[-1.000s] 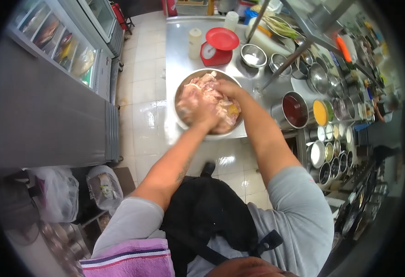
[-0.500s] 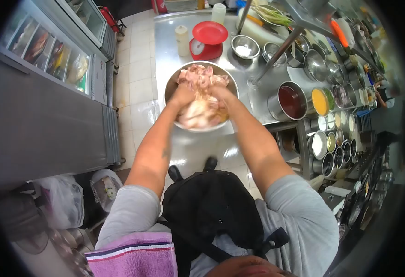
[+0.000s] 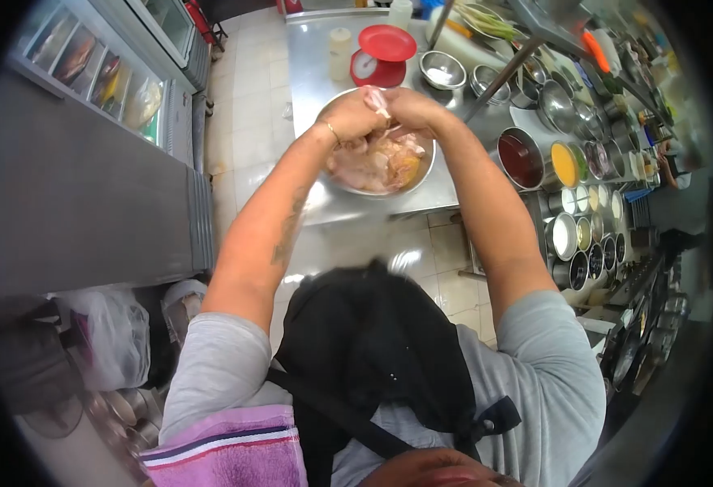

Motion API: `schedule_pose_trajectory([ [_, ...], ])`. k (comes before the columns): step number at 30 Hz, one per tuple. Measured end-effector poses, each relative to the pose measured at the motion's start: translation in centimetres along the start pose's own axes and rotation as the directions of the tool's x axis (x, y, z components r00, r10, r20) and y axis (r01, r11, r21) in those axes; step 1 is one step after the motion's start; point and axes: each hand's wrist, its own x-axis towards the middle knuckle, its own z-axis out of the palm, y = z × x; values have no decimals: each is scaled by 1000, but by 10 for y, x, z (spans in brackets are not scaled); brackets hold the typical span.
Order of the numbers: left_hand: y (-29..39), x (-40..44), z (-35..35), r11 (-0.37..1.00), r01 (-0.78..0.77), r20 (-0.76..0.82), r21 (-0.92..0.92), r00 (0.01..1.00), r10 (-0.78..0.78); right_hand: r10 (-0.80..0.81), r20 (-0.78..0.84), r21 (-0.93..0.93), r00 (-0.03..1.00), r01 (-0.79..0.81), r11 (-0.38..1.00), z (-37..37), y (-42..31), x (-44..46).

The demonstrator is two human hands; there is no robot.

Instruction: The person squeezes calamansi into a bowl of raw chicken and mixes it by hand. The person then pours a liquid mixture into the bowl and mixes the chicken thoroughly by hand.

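Handling raw meat (image 3: 389, 158) in the bowl (image 3: 430, 166) seems under way: a pale piece (image 3: 378, 102) is grasped between the left hand (image 3: 352, 116) at eleven o'clock and right hand (image 3: 412, 110) at one; steady support seems needed.

scale (image 3: 382, 58): red | apron (image 3: 373, 341): black | towel (image 3: 235, 446): purple, navy-white-red stripes

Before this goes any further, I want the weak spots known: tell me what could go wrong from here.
The bracelet on the left wrist hangs close to the raw-looking meat and could pick up juices. The bowl sits near the counter's front edge, so a hard push might shift it. The red scale stands just behind the bowl, so splashes from the hands could probably reach it.
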Motion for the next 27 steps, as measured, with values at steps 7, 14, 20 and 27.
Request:
schedule_pose_trajectory([
  [7, -115, -3, 68, 753, 47, -268, -657, 918, -291, -78, -54, -357, 995, 54, 932, -54, 136, 149],
  [14, -118, 38, 101, 581, -52, -418, -812, 746, -518, 284, 56, 493, 957, -274, 826, -29, 222, 187],
  [20, -164, 69, 86, 416, 177, -47, -892, 878, -476, 260, 242, 654, 935, -355, 668, -18, 202, 165],
  [27, -131, 52, 77, 445, 90, -91, -891, 925, -368, 150, 199, 545, 968, -237, 805, -24, 168, 143],
])
